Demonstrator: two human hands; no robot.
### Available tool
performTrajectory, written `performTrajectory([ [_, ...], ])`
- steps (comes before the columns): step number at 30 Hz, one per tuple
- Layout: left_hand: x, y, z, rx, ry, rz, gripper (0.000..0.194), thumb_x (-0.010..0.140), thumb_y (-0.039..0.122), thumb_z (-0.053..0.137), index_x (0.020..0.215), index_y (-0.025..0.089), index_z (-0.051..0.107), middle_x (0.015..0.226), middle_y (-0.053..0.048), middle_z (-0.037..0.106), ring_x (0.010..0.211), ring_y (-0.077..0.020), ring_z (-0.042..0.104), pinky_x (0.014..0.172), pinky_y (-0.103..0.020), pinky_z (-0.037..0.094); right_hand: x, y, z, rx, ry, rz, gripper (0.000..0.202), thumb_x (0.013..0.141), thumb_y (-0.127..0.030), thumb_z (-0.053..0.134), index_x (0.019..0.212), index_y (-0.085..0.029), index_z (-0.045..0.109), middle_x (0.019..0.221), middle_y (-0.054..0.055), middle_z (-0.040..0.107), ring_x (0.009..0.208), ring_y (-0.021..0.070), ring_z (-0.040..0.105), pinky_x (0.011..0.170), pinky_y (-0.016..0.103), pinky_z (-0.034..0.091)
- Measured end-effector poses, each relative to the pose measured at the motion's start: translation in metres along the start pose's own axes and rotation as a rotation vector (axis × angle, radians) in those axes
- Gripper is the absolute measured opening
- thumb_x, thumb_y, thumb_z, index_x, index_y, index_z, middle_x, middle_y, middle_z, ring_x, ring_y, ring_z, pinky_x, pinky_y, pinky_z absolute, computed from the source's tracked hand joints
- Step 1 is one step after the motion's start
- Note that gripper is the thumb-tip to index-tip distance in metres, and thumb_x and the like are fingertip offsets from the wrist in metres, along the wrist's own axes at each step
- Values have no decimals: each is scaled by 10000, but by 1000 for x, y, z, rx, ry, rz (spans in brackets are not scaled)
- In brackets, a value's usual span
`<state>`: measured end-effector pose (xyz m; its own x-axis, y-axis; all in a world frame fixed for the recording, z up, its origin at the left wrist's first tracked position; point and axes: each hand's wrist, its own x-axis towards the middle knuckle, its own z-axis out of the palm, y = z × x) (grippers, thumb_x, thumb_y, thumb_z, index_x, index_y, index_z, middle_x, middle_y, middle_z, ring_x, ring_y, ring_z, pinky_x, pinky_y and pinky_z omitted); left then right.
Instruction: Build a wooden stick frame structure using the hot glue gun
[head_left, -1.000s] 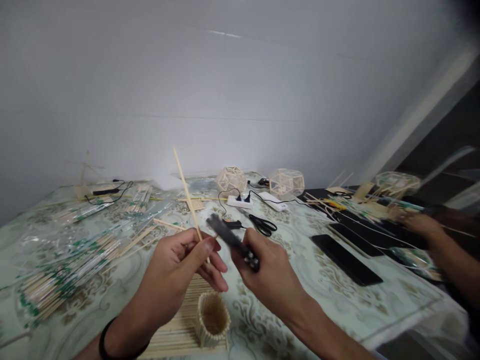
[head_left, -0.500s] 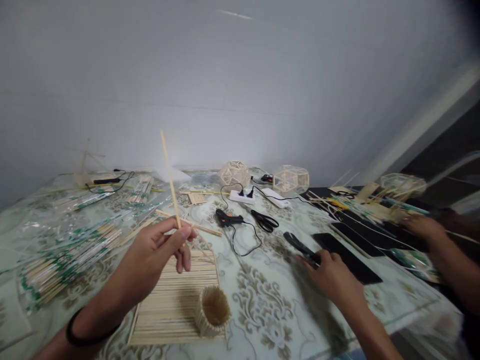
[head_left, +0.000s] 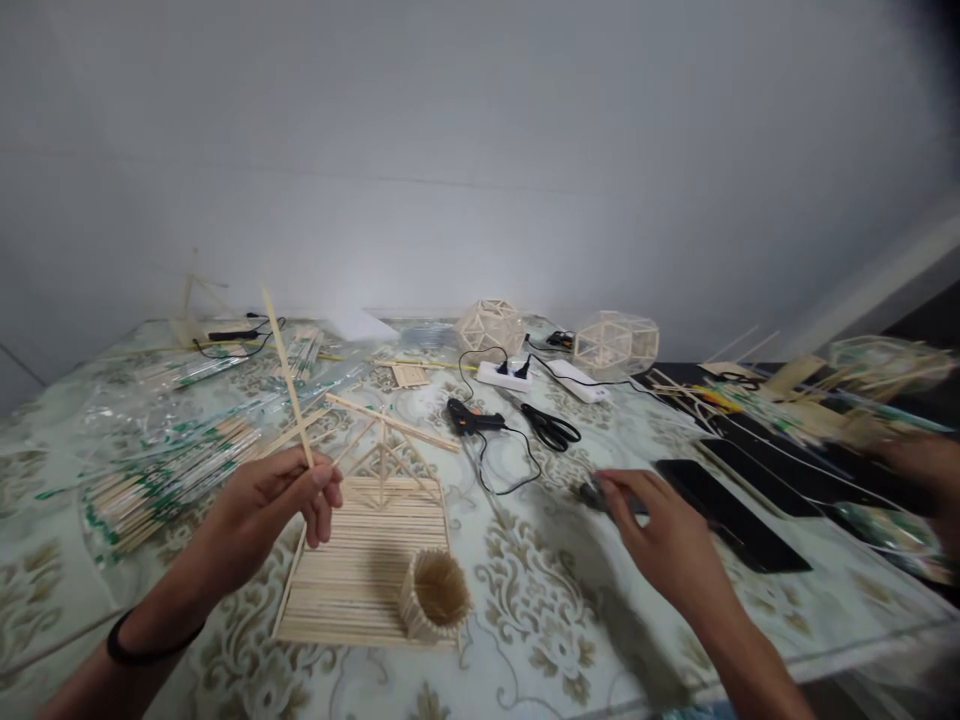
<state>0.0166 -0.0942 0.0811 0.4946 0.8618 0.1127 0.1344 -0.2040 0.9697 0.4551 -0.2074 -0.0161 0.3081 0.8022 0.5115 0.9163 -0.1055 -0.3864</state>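
My left hand (head_left: 281, 500) pinches a thin bamboo stick (head_left: 285, 370), which stands up at a slant from the fingers. Below and beside that hand lies a flat mat of glued sticks (head_left: 360, 570). A small round cup of short sticks (head_left: 436, 595) stands on the mat's near right corner. A triangular stick frame (head_left: 382, 455) rises at its far edge. My right hand (head_left: 656, 530) is bent around a dark hand tool (head_left: 596, 495), its fingers partly covering it; the tool's exact kind is unclear.
A glue gun (head_left: 474, 417), scissors (head_left: 551, 428) and a power strip (head_left: 505, 375) lie ahead. Bagged sticks (head_left: 172, 480) spread at left. Two stick lanterns (head_left: 616, 342) stand at the back. Phones (head_left: 731, 515) lie at right, near another person's hand (head_left: 915, 465).
The view has swung left, so the table's things sit further right. My left hand has moved left with the stick, uncovering the triangular frame. My right hand has turned over the dark tool.
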Motion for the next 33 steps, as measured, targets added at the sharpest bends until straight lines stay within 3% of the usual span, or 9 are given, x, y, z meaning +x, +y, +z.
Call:
performTrajectory([
  [3, -6, -22, 1, -26, -48, -46, 400, 1010, 510, 643, 805, 173, 707, 575, 5, 692, 440, -114, 617, 469, -212, 484, 30, -35, 15, 140, -75, -129, 329, 1030, -413, 464, 1036, -220, 729, 1031, 125, 785, 962, 280, 769, 878, 411, 599],
  [6, -11, -23, 11, -73, -120, -104, 415, 998, 525, 656, 797, 166, 710, 546, -16, 698, 451, -132, 648, 482, -215, 510, 54, -79, 17, 258, -104, -222, 281, 1046, -364, 500, 1042, -223, 743, 1035, 100, 788, 951, 245, 770, 855, 374, 601],
  [12, -3, 34, 34, -156, -235, -38, 356, 1010, 484, 667, 847, 176, 734, 611, -20, 747, 494, -130, 696, 514, -202, 556, 50, -184, -35, 706, -121, -510, 172, 1009, -241, 711, 1167, -301, 747, 946, -21, 775, 879, 131, 734, 828, 247, 575],
  [15, 6, 57, 51, -179, -339, -22, 332, 1040, 447, 624, 855, 185, 711, 612, -10, 746, 505, -132, 715, 513, -192, 558, 45, -211, -51, 815, -161, -595, 180, 986, -183, 747, 1138, -278, 767, 959, -25, 798, 882, 113, 746, 819, 218, 580],
  [19, 12, 61, 66, -113, -402, -22, 342, 1059, 427, 579, 843, 197, 712, 646, -4, 762, 539, -130, 729, 539, -189, 563, 43, -204, -56, 785, -126, -560, 92, 984, -165, 745, 965, -246, 783, 897, -25, 799, 823, 104, 743, 766, 195, 574],
  [22, 9, 48, 52, 12, -304, 55, 367, 1050, 452, 592, 852, 206, 780, 705, -14, 774, 564, -131, 713, 569, -206, 571, 37, -178, -50, 710, -156, -404, 104, 1013, -243, 703, 929, -253, 764, 851, -17, 787, 776, 121, 739, 725, 220, 565],
  [26, -11, 3, 5, 235, -5, 74, 411, 1027, 518, 595, 829, 232, 814, 778, -42, 783, 711, -180, 726, 663, -246, 606, 10, -138, -15, 702, -452, -12, 263, 1035, -442, 596, 902, -234, 689, 1078, 89, 823, 790, 187, 782, 727, 313, 614],
  [28, -30, -27, -15, 368, 104, -35, 421, 975, 595, 633, 859, 239, 826, 984, -78, 834, 899, -240, 774, 811, -301, 648, -10, -123, 8, 745, -629, 146, 340, 1018, -534, 578, 857, -237, 619, 1248, 153, 796, 906, 246, 809, 781, 382, 646],
  [33, -82, -81, -17, 431, 162, -323, 547, 907, 756, 605, 928, 266, 848, 1592, -88, 610, 1482, -409, 553, 1242, -553, 442, -39, -116, 44, 867, -717, 327, 466, 967, -714, 578, 865, -259, 571, 1441, 205, 710, 1359, 363, 678, 1125, 569, 531],
])
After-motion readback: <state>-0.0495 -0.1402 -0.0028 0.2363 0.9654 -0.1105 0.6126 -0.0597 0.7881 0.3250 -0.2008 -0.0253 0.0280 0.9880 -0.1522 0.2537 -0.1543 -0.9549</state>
